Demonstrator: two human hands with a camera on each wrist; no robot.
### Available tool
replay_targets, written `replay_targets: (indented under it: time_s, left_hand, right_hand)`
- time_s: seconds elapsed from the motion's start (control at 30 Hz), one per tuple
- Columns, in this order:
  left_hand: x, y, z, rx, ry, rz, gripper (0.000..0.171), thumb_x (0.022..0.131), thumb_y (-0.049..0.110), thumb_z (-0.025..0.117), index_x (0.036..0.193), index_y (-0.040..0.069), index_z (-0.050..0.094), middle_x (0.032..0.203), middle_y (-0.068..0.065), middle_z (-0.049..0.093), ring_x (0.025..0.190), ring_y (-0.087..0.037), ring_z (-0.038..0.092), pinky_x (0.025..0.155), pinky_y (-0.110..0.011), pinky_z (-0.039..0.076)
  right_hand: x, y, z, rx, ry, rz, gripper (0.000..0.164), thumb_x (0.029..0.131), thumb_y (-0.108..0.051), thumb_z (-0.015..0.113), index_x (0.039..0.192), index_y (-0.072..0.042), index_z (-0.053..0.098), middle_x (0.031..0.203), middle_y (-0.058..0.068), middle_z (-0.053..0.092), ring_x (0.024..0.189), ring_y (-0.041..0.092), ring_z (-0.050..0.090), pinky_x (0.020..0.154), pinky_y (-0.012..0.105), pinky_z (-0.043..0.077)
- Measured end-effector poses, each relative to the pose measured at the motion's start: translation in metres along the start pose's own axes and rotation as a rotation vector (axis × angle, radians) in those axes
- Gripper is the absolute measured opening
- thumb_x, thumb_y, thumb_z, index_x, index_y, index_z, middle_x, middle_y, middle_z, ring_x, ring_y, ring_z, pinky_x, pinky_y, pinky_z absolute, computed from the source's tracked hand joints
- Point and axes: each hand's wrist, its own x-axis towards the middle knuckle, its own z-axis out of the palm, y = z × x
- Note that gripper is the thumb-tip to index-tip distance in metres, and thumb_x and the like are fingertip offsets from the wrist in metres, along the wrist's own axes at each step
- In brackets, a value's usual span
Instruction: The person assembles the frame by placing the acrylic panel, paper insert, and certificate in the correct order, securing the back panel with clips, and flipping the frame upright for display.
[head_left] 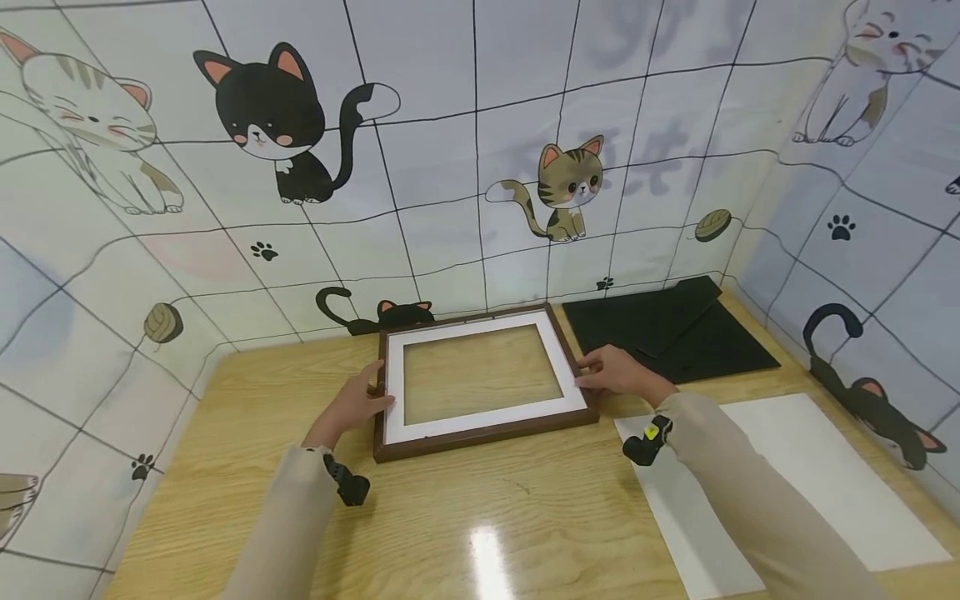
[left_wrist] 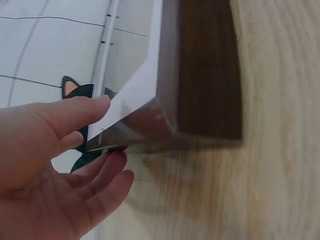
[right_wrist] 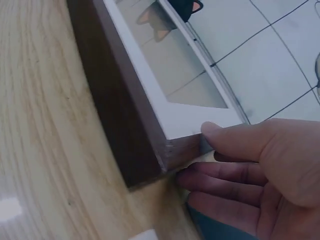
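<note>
A brown picture frame [head_left: 487,436] with a white mat [head_left: 396,383] lies near the wall in the head view, and the wood table shows through its opening. At its left side, my left hand [head_left: 352,407] grips the edge, thumb on top and fingers lower down, as the left wrist view shows on the frame's dark edge [left_wrist: 207,75]. My right hand [head_left: 618,371] holds the opposite side likewise. In the right wrist view its thumb presses the mat's corner, with the fingers [right_wrist: 225,205] under the rim. Whether the frame touches the table throughout is unclear.
A black backing board [head_left: 720,346] with a flap on it lies right of the frame, against the wall. Closer in, white sheets [head_left: 832,467] lie partly under my right forearm. Cat-patterned wall covering [head_left: 442,183] encloses the wooden table [head_left: 247,417] at back and sides.
</note>
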Motion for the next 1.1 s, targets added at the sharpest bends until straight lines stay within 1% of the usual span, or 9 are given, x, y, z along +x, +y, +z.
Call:
replay_targets:
  time_s: [0.07,0.2,0.27,0.43,0.63,0.7,0.77,0.9,1.1]
  left_hand:
    - [-0.007,-0.002,0.001,-0.11,-0.008,-0.014,0.065,0.089,0.007,0.058,0.141,-0.005,0.02,0.124,-0.033,0.042,0.108,-0.042,0.049,0.079,-0.044,0.048]
    - [-0.022,-0.004,0.003,-0.328,-0.011,-0.075,0.063,0.088,0.002,0.057,0.141,-0.006,0.023,0.129,-0.032,0.038,0.116,-0.042,0.044,0.081,-0.042,0.049]
    - [-0.029,-0.005,0.005,-0.378,0.002,-0.092,0.062,0.087,-0.001,0.058,0.14,-0.007,0.026,0.13,-0.031,0.038,0.118,-0.042,0.042,0.082,-0.041,0.049]
    - [-0.039,-0.01,0.012,-0.391,0.058,-0.124,0.063,0.083,0.0,0.065,0.138,-0.003,0.035,0.13,-0.028,0.041,0.118,-0.04,0.044,0.082,-0.038,0.049]
    - [-0.041,-0.012,0.018,-0.398,0.104,-0.136,0.065,0.079,-0.002,0.068,0.137,-0.001,0.038,0.13,-0.026,0.041,0.117,-0.041,0.044,0.081,-0.038,0.05]
    - [-0.042,-0.012,0.019,-0.399,0.11,-0.135,0.065,0.079,-0.004,0.067,0.137,-0.001,0.038,0.13,-0.027,0.041,0.117,-0.042,0.043,0.081,-0.038,0.05]
    - [-0.043,-0.011,0.019,-0.405,0.113,-0.136,0.066,0.079,-0.005,0.067,0.137,-0.001,0.037,0.13,-0.027,0.04,0.118,-0.042,0.043,0.082,-0.038,0.05]
    - [-0.044,-0.011,0.02,-0.401,0.116,-0.138,0.066,0.079,-0.004,0.067,0.138,-0.001,0.037,0.13,-0.026,0.041,0.117,-0.041,0.044,0.082,-0.038,0.05]
    - [-0.044,-0.011,0.02,-0.416,0.113,-0.129,0.065,0.079,-0.004,0.067,0.137,-0.001,0.037,0.129,-0.027,0.041,0.117,-0.041,0.044,0.081,-0.037,0.05]
  right_hand:
    - [-0.005,0.001,-0.008,0.015,-0.023,-0.004,0.047,0.087,-0.013,0.062,0.121,0.017,0.047,0.092,0.02,0.063,0.075,0.024,0.063,0.064,0.035,0.053]
    - [-0.021,0.009,-0.03,0.038,-0.041,0.009,0.049,0.089,-0.013,0.061,0.125,0.015,0.045,0.089,0.018,0.065,0.075,0.027,0.064,0.065,0.037,0.053]
    - [-0.032,0.015,-0.042,0.024,-0.038,0.019,0.051,0.088,-0.015,0.062,0.125,0.015,0.044,0.091,0.017,0.065,0.075,0.026,0.063,0.065,0.037,0.053]
    - [-0.067,0.03,-0.069,-0.033,-0.014,0.07,0.055,0.088,-0.021,0.062,0.126,0.014,0.044,0.095,0.018,0.065,0.077,0.026,0.062,0.065,0.038,0.052]
    - [-0.114,0.053,-0.092,-0.052,0.008,0.119,0.055,0.089,-0.02,0.061,0.126,0.016,0.042,0.093,0.018,0.065,0.081,0.027,0.062,0.066,0.039,0.052]
    - [-0.127,0.063,-0.097,-0.061,0.009,0.151,0.055,0.089,-0.021,0.06,0.126,0.016,0.041,0.092,0.016,0.064,0.081,0.026,0.063,0.065,0.039,0.052]
    - [-0.14,0.073,-0.102,-0.077,0.005,0.158,0.055,0.09,-0.02,0.059,0.125,0.017,0.04,0.093,0.016,0.064,0.081,0.026,0.063,0.064,0.039,0.052]
    - [-0.163,0.089,-0.111,-0.118,0.015,0.211,0.057,0.089,-0.02,0.061,0.124,0.019,0.04,0.095,0.018,0.064,0.079,0.025,0.063,0.063,0.039,0.052]
    - [-0.191,0.11,-0.122,-0.154,0.04,0.317,0.061,0.089,-0.024,0.061,0.122,0.021,0.038,0.094,0.021,0.064,0.081,0.027,0.063,0.063,0.041,0.052]
